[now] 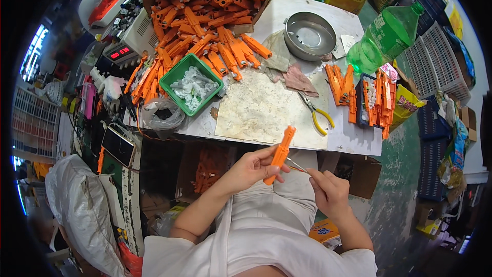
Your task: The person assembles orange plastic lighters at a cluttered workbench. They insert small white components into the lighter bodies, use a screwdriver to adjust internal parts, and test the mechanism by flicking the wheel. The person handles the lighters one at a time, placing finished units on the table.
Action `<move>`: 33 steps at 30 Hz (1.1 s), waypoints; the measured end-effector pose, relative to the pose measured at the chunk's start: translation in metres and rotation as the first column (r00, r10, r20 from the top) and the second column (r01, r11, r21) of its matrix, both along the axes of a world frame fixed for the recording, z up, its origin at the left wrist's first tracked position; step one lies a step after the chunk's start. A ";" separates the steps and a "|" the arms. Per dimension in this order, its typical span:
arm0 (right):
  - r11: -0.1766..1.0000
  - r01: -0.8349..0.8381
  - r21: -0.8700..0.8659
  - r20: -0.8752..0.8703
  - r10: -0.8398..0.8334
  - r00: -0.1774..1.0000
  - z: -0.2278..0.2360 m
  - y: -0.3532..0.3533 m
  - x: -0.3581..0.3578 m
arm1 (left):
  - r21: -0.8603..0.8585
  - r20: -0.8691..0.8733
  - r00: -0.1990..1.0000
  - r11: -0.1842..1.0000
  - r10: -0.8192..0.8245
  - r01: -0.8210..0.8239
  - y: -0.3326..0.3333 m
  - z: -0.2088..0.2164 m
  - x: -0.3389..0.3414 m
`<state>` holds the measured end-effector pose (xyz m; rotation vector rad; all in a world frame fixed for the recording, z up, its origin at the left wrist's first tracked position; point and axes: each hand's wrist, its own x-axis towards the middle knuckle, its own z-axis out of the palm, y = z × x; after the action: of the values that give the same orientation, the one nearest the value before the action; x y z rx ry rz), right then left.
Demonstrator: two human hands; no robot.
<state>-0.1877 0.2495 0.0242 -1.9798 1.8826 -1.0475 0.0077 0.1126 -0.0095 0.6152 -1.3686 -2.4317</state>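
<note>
Right now my left hand is clamped on an orange plastic piece, thumb across its lower part, and I've got it tilted up over my lap, its top end showing against the near edge of the counter. Over on the other side, my right hand is pinching a slim metal tool, the shaft aimed at the piece; whether its tip is touching, I cannot tell. My hands are close but apart, only the tool bridging towards the orange. Up ahead, a big heap of orange pieces spills from a carton on the far left, and beside it sits a green tray of whitish, translucent bits. Straight in front, pliers with yellow handles lie near a pinkish cloth, and beyond them, a round metal bowl.
</note>
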 end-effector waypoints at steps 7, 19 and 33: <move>0.965 -0.030 0.262 0.377 -0.074 0.923 0.002 -0.001 0.002 | 0.080 -0.018 0.997 0.994 0.072 -0.070 0.001 -0.005 -0.006; 0.897 -0.129 0.423 0.448 -0.084 0.890 0.015 -0.006 -0.001 | 0.109 -0.020 0.997 0.991 0.080 -0.077 -0.001 -0.004 0.000; 0.940 -0.133 0.315 0.347 0.016 0.938 -0.005 -0.004 -0.002 | 0.086 0.053 0.999 0.996 0.010 -0.015 0.001 -0.009 0.003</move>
<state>-0.1898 0.2454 0.0187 -1.5533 1.6538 -0.9069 0.0106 0.1131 -0.0186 0.7114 -1.2805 -2.4922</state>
